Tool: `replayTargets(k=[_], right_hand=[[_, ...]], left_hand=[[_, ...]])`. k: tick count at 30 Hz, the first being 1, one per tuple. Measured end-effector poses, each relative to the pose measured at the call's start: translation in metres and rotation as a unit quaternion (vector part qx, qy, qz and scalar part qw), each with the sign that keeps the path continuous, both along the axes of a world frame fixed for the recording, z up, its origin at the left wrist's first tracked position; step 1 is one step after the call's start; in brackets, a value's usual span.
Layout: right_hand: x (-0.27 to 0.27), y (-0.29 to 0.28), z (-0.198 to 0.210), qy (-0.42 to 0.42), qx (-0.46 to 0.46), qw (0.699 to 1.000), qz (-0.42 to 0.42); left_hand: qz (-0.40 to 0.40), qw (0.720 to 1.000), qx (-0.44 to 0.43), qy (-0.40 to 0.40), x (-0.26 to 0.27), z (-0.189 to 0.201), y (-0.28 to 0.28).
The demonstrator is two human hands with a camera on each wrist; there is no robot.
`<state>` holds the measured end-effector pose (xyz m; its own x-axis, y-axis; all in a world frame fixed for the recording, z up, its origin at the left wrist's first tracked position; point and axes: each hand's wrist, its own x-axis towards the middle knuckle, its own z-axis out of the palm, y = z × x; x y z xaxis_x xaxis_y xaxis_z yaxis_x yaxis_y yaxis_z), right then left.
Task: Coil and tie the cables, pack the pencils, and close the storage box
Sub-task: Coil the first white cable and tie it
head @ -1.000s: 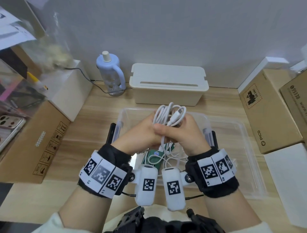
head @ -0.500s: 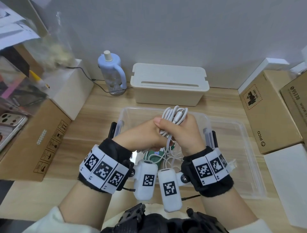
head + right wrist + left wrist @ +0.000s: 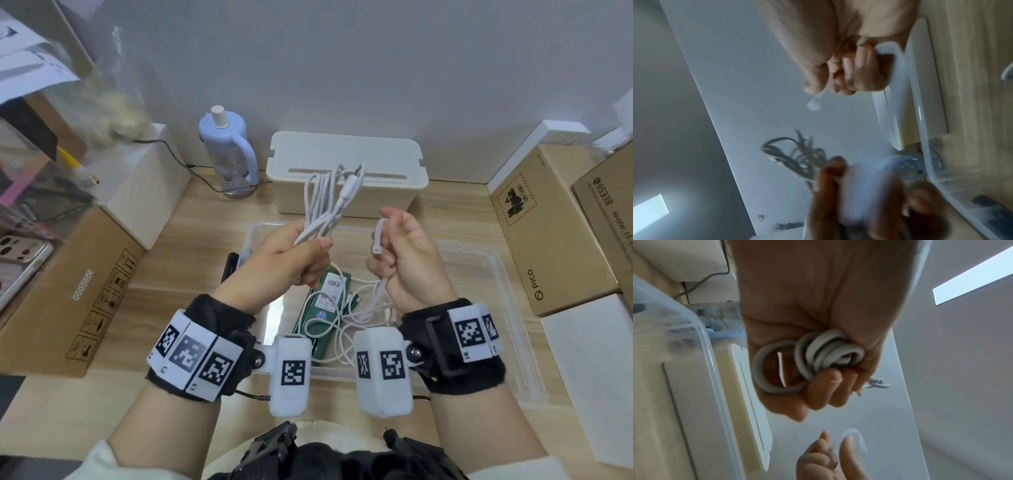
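The left hand (image 3: 291,257) grips the coiled cable (image 3: 329,202); the right hand (image 3: 404,253) pinches its free end (image 3: 378,236). A loosened grip could let the loops spring apart into the clear box (image 3: 486,270).

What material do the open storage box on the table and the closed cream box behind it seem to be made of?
Storage box: likely clear plastic, glossy; the wood table shows through its walls. Cream box: probably opaque matte plastic, with smooth moulded rounded corners and a slotted lid.

"PICO" on cardboard box (image 3: 548,233); "95338" on neighbouring carton (image 3: 606,212).
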<state>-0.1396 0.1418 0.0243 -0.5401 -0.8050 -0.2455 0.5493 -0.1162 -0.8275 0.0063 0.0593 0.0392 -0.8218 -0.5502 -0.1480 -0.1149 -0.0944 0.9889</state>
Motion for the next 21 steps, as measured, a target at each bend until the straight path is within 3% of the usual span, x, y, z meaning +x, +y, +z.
replayTargets(k=[4,7,8,9,11,12,14,16,19,21], right_hand=[[0.01,-0.005,-0.008,-0.01,0.027,0.999,0.028],[0.028,-0.013,0.002,-0.017,-0.031,0.997,-0.068],[0.028,-0.015,0.002,-0.093,-0.071,0.988,-0.103],[0.025,-0.013,0.003,-0.147,-0.067,0.984,-0.076],[0.013,-0.006,-0.002,-0.095,0.035,0.993,0.054],[0.022,-0.012,-0.006,-0.089,0.043,0.992,0.074],[0.033,-0.022,-0.008,-0.045,0.049,0.996,0.066],[0.038,-0.019,-0.01,0.004,0.032,0.999,-0.031],[0.031,-0.006,-0.011,0.063,0.026,0.984,0.166],[0.014,0.007,-0.007,0.048,0.035,0.983,0.173]], left_hand=[[-0.092,0.995,-0.004,0.034,0.001,0.002,0.003],[-0.205,0.978,-0.003,0.022,0.003,0.006,0.008],[-0.238,0.971,0.003,0.013,0.004,0.006,0.009],[-0.265,0.964,0.013,0.004,0.004,0.005,0.009],[-0.303,0.952,0.037,-0.009,0.005,0.003,0.01],[-0.313,0.949,0.046,-0.013,0.005,0.003,0.01],[-0.313,0.947,0.062,-0.017,0.007,0.004,0.009],[-0.29,0.955,0.059,-0.023,0.008,0.005,0.005],[-0.219,0.973,0.071,-0.015,0.012,0.006,-0.004],[-0.174,0.983,0.063,-0.017,0.013,0.006,-0.007]])
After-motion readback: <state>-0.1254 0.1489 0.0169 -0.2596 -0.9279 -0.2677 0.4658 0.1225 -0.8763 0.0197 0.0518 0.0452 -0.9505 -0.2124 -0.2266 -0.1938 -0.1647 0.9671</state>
